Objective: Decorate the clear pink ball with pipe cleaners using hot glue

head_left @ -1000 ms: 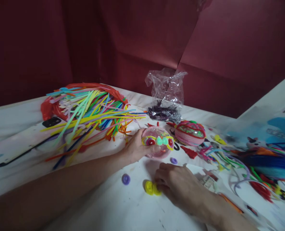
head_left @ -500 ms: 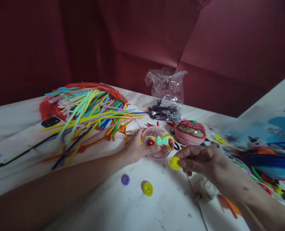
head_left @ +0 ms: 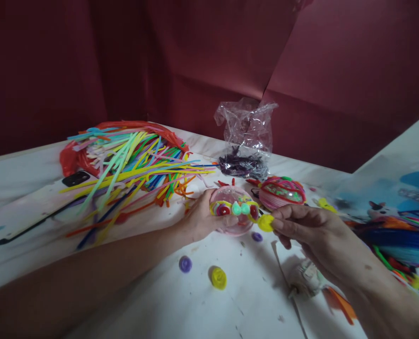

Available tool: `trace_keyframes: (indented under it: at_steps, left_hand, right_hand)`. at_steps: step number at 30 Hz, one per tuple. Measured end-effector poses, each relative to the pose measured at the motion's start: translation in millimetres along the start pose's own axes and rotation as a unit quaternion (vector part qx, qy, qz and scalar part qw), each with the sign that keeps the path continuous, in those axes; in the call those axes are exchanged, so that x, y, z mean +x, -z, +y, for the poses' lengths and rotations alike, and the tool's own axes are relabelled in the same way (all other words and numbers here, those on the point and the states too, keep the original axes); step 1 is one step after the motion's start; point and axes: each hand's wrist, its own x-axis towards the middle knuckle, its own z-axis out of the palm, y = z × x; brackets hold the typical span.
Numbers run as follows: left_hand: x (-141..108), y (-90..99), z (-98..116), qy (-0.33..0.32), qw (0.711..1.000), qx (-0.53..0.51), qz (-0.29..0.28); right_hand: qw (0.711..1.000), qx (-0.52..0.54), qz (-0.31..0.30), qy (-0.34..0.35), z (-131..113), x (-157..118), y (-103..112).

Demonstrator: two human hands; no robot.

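My left hand (head_left: 205,217) grips a clear round ball with a pink rim (head_left: 232,228), its thumb across the front. A band of coloured pipe-cleaner coils runs over the ball, with red and mint-green pieces on it. Between the thumb and fingertips of my right hand (head_left: 301,228) is a yellow pipe-cleaner coil (head_left: 266,223), close beside the ball's right side; whether they touch I cannot tell. On the table below lie another yellow coil (head_left: 218,278), a purple coil (head_left: 185,264) and a second purple coil (head_left: 257,237).
A heap of colourful pipe cleaners (head_left: 135,155) lies at the left beside a phone (head_left: 28,202). Behind the ball stands a clear plastic bag (head_left: 248,134) with dark strands. A second decorated ball (head_left: 282,193) sits behind my right hand; more pipe cleaners lie far right.
My right hand has moved slightly up and right with the yellow coil, to beside the ball's edge. A purple coil under it now shows. My left hand keeps its hold.
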Motion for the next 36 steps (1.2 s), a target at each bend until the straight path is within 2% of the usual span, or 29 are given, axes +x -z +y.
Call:
trace_keyframes:
  at_steps: [7, 15, 19, 24, 36]
  left_hand:
    - [0, -2.1, -3, 0.006, 1.0, 0.018, 0.01]
    - [-1, -4.3, -2, 0.003, 0.999, 0.03, 0.019]
    - [-1, -4.3, -1, 0.001, 0.999, 0.035, 0.022]
    - [-1, -4.0, 0, 0.001, 0.999, 0.038, 0.021]
    - [-1, -3.8, -4, -0.013, 0.999, 0.031, 0.013]
  right_hand:
    - [0.996, -0.069, 0.049, 0.023, -3, 11, 1]
    - [0.991, -0.128, -0.015, 0.021, -10, 25, -16]
    - [0.985, -0.17, -0.012, 0.034, -10, 27, -18]
    - [0.968, -0.241, 0.014, 0.069, -10, 27, -19]
    - [0.907, -0.404, 0.077, 0.096, -13, 20, -30]
